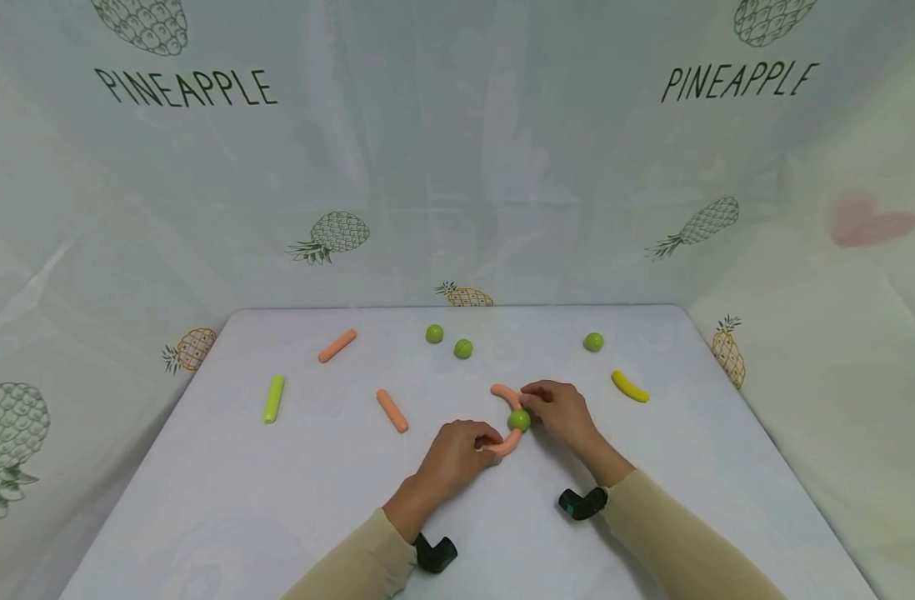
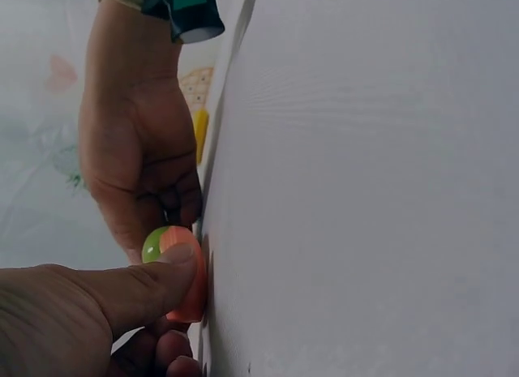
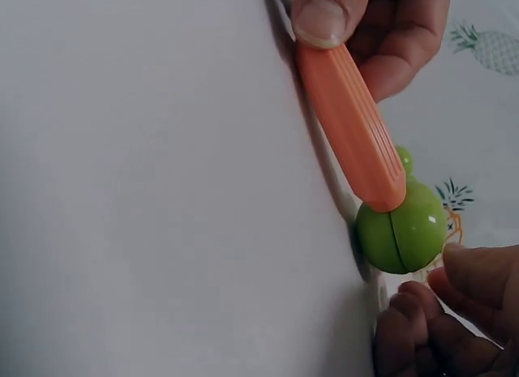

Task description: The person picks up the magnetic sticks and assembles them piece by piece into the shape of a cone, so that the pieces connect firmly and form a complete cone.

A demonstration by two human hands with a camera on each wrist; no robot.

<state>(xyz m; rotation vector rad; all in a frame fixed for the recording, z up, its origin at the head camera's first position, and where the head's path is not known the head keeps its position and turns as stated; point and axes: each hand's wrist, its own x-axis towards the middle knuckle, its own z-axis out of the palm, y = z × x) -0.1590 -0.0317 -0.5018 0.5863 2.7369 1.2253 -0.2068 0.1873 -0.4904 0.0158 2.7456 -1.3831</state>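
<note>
My left hand (image 1: 457, 458) pinches the near stick (image 1: 507, 446), whose end meets the ball (image 1: 519, 420) low over the table (image 1: 315, 517), while my right hand (image 1: 566, 412) curls its fingers close at the ball's other side, gripping or merely touching, I cannot tell. I judge it best to steady the ball and keep any push straight along the stick. The head view shows the far stick (image 1: 506, 394) beyond the ball; the right wrist view hides that but reveals a dark line across the ball.
</note>
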